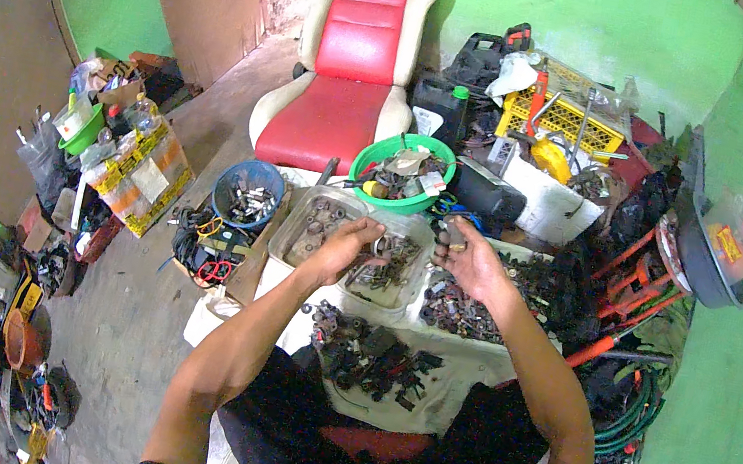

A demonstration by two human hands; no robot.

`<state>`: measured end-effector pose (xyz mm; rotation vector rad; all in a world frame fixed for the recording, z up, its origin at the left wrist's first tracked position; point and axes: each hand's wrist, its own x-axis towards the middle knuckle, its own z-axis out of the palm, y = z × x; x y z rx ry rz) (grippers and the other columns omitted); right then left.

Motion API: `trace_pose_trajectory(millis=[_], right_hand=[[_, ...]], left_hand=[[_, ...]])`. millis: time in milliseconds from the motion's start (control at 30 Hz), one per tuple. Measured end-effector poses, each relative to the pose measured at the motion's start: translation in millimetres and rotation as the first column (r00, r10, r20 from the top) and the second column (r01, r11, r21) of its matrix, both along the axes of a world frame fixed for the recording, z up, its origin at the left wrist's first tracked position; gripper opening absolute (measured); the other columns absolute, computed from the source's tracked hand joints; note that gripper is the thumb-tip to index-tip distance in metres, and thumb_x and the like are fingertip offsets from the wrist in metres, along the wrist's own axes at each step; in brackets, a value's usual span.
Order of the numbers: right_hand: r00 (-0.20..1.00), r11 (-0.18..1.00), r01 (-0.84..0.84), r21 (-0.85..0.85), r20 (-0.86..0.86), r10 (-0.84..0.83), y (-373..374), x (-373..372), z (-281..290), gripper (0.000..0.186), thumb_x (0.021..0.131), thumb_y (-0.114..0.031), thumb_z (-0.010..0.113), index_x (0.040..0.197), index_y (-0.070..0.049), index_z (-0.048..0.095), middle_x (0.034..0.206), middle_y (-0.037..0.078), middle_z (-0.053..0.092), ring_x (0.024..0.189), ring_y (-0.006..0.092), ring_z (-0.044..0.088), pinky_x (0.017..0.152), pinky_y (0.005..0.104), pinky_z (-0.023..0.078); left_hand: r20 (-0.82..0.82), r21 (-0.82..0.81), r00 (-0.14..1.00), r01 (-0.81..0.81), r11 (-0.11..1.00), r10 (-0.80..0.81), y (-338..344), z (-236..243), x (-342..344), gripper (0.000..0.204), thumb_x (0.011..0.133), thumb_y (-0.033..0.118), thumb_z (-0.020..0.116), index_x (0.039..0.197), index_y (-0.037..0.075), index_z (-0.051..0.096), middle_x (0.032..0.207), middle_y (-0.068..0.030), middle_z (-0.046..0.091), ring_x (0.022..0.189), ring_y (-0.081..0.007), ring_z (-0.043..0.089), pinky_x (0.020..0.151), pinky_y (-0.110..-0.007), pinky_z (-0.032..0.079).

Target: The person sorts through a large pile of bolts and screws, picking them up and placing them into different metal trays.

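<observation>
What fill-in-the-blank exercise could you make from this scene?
1. The high-backed, pale-bordered car seat has a ____ coloured centre.
2. In the picture, the round green plastic basin is to the ____ of the round blue plastic bowl.
3. Of the person's bare left hand and bare right hand, the one farther over the translucent rectangular plastic tray is the ____.

Missing words: red; right; left.

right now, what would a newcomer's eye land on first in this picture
Probably the big red-and-cream car seat, at the top, a little left of centre. Next would be the heaped bright green basin, just in front of the seat, toward the person. Then the bare left hand and right hand, apart from each other near the middle, with heaps of small parts around them.
</observation>
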<state>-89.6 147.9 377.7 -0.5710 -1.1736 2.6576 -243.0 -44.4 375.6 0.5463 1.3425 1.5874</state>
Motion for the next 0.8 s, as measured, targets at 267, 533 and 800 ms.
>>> trace_pose_trajectory(millis=[267,533,800], right_hand=[[0.875,0.977,-0.153,0.151,0.48,0.063,-19.0,-36.8,-39.5,0.014,0.088,-0.023,0.053,0.092,-0.01,0.052,0.074,0.003,0.053,0.07,0.016,0.051,0.064,0.0346,0.044],[0.944,0.79,-0.084,0.608,0.302,-0.132,59.2,-146.1,-74.7,0.012,0.083,-0.015,0.06,0.092,-0.007,0.06,0.076,0.002,0.056,0.059,0.0132,0.053,0.049,0.0258,0.043],[0.926,0.738,0.259,0.622,0.057,-0.374,110.3,-227.1,-66.5,0.035,0.085,-0.01,0.057,0.116,0.003,0.049,0.098,0.014,0.059,0.083,0.0202,0.06,0.067,0.0332,0.05]], left_hand=[[0.249,-0.044,0.918,-0.307,0.951,0.308,16.2,-4.1,-16.6,0.024,0.093,0.031,0.044,0.097,0.009,0.051,0.085,-0.0046,0.047,0.077,-0.0173,0.047,0.071,-0.035,0.047],[-0.177,0.105,0.858,-0.47,0.876,0.481,53.9,-39.5,-33.9,0.038,0.091,0.039,0.05,0.107,0.005,0.056,0.087,-0.0041,0.053,0.081,-0.0132,0.048,0.067,-0.028,0.042],[-0.392,-0.007,0.727,-0.615,0.788,0.564,77.6,-64.5,-45.1,0.037,0.087,0.036,0.059,0.095,0.001,0.063,0.105,-0.0186,0.053,0.089,-0.0272,0.055,0.086,-0.035,0.042]])
